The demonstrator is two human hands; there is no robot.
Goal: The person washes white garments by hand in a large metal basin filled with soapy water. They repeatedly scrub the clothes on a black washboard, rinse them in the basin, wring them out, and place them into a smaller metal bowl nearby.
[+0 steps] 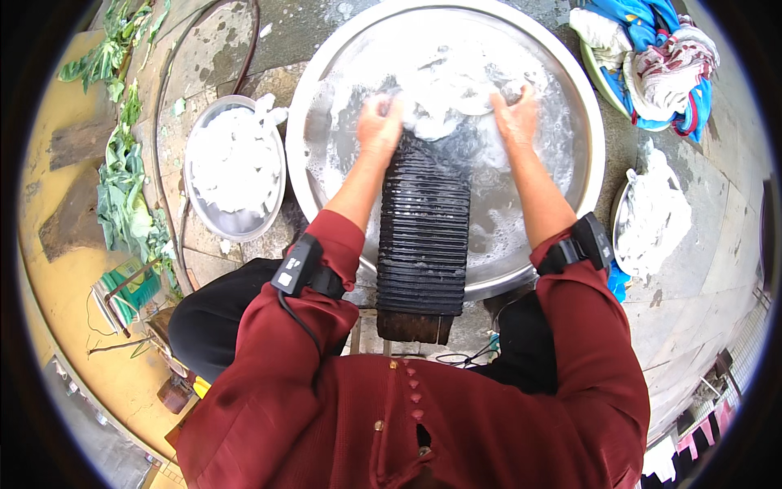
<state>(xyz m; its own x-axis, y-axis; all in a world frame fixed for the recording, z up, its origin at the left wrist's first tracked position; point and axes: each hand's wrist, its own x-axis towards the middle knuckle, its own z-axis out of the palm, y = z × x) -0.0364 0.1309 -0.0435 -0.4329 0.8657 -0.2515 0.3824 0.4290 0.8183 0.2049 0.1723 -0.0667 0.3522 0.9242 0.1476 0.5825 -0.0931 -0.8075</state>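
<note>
A large round metal basin [597,153] of sudsy water lies before me. A dark ridged washboard [423,232] leans over its near rim, its upper end in the water. White wet cloth [437,116] floats beyond the board's top. My left hand [381,119] is at the cloth's left side, blurred, fingers curled; whether it grips the cloth is unclear. My right hand [516,116] is at the cloth's right side with thumb and fingers apart, near or touching its edge. Foam and glare hide part of the cloth and the fingertips.
An oval tub [238,229] of white cloth stands left of the basin, beside a dark hose [160,122] and leafy greens [125,195]. At right are a basin [602,85] heaped with coloured laundry [666,67] and another container [618,220] with white cloth [654,214].
</note>
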